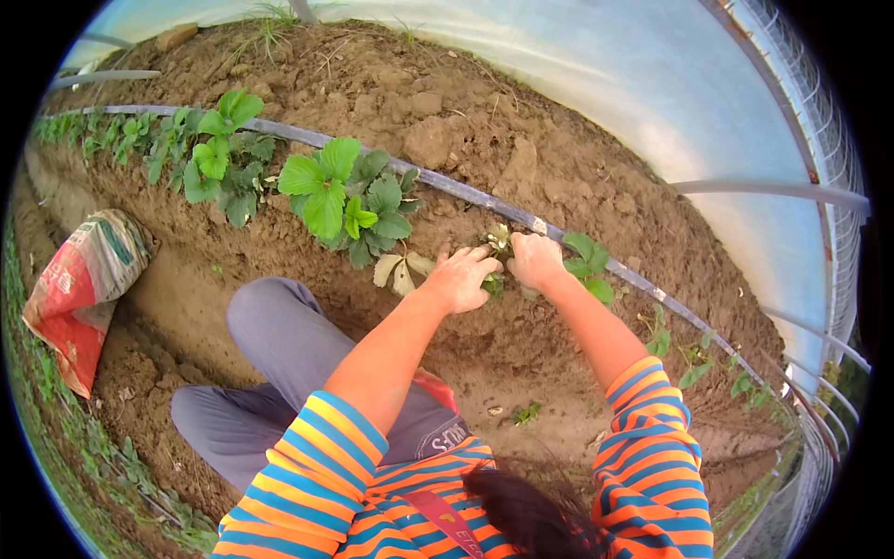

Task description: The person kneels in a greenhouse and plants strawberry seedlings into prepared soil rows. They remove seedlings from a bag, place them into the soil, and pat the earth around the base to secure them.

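Both my hands meet at a small strawberry plant (498, 237) on the side of the soil ridge, just below a drip irrigation pipe (447, 183). My left hand (462, 278) lies over its leaves with fingers spread; whether it grips any is hidden. On the right, my right hand (535, 261) has its fingers curled at the plant's edge, and what they hold is not visible. Dry, pale leaves (403, 271) lie left of my left hand. A large, leafy strawberry plant (325, 192) grows further left, and a smaller strawberry plant (588, 264) stands right of my right hand.
A red and white woven sack (87, 293) stands in the furrow at the left. More strawberry plants (216, 157) line the ridge. Behind it hang the plastic greenhouse sheet (594, 70) and metal hoops (775, 192). My bent knees are close to the ridge.
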{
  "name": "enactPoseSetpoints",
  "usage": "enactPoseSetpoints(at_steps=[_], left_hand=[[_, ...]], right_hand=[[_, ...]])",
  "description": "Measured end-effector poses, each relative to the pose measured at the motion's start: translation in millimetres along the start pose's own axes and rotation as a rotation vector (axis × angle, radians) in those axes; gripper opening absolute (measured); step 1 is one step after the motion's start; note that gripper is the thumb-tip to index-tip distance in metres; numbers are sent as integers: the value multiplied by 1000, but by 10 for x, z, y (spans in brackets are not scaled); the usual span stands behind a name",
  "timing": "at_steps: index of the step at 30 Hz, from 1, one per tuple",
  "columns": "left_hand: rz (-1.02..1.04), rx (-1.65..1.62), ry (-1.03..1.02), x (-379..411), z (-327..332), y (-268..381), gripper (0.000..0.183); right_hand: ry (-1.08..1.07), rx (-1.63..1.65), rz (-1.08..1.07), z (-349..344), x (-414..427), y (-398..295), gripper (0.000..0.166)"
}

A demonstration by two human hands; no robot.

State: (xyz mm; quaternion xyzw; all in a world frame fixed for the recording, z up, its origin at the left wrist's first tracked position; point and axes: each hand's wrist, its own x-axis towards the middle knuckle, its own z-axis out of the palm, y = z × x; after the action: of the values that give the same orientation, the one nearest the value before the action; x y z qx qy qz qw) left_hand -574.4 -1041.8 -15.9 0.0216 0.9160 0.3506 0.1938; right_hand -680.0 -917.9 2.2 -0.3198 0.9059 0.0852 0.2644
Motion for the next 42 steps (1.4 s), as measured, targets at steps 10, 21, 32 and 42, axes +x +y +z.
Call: enactPoseSetpoints(at_steps=[10,21,32,42], left_hand=[[-11,3,-53,25,-21,8,48],[-187,-395,252,-125,-119,16,45],[-443,-608,271,-10,-243,24,39],[-488,-655,184,79,-346,-88,37]], right_hand=[[-125,-338,-235,-754,389,-60,18],[2,1042,132,-461,-172,259,26],[67,1101,204,260,17,155,53],[-158,1341,387,-7,-43,229,33]])
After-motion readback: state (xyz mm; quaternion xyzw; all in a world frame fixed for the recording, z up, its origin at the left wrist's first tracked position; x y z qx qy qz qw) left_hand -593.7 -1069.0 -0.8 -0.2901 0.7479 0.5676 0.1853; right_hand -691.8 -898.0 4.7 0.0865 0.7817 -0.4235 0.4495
